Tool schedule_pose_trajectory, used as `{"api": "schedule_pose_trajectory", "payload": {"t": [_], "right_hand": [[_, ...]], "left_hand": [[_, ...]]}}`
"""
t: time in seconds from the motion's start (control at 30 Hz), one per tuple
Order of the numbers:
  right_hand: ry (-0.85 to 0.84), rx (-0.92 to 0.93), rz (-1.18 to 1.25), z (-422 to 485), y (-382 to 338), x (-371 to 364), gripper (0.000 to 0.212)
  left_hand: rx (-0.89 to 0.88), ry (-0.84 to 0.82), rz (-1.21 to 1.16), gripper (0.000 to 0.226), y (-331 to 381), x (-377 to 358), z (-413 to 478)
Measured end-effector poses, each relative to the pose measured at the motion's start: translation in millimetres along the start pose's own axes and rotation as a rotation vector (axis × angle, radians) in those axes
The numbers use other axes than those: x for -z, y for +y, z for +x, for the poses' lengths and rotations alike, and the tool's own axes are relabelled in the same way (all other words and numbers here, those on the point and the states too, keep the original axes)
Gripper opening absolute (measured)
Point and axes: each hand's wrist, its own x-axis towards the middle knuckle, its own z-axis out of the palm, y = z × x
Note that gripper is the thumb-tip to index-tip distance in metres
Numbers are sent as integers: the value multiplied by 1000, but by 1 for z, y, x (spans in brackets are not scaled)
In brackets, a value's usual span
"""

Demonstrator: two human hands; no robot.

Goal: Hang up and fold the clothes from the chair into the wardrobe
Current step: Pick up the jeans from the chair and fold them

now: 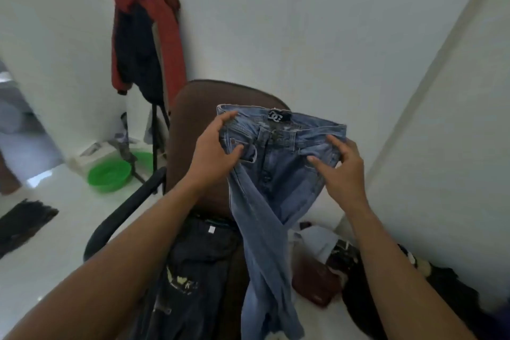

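Both hands hold the jeans (276, 174) up by the waistband, just above the chair (193, 107) seat & in front of its back. Left hand (215, 152) grips the band's left end, fingers curled round the cloth, thumb on the front near the pocket. Right hand (342, 171) pinches the right hip side btw thumb & forefinger. Its other fingers are behind the denim, so can't tell how far they curl. Neither hand is open. Front of the jeans faces the camera, w/ the label showing inside the back band. Legs hang down twisted round each other, past the chair's front edge & out of view.

Step in hand, I'd say: shake out & fold. To do it well:
- Keep both grips at the band's ends & lift till the legs clear the seat.
- Give one shake so the twist drops out.
- Bring the two ends together so leg lies on leg, seams matched, then fold in half.
- Don't drag the hems over the dark jeans (198, 257) lying on the seat; they could snag & pull that pair off.

A heap (358, 270) of more clothes lies right of the chair. Wardrobe isn't in view.
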Motion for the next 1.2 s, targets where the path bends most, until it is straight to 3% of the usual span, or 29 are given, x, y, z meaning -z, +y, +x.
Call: {"api": "schedule_pose_trajectory", "payload": {"t": [0.2,0.37,0.47,0.6,0.73,0.87,0.93,1.07,1.2], "right_hand": [[124,130,-100,55,-66,85,82],[193,258,-212,94,-119,142,74],[164,243,-186,111,-149,162,74],[220,243,-67,125,-179,190,73],[248,252,-4,129,-197,207,71],[284,252,75,131,-209,220,56],[289,236,127,130,-216,225,46],[258,265,163,123,-237,231,43],[263,301,202,121,-246,238,42]], "left_hand": [[-225,-32,176,82,72,51,88],[-347,0,254,90,124,83,141],[-434,15,197,82,153,92,160],[-501,-8,-47,50,182,103,169],[-618,24,29,43,193,107,181],[-637,158,80,36,200,110,189],[-643,197,75,43,206,115,189],[-611,133,133,49,226,127,188],[-578,67,38,47,241,138,181]]}}
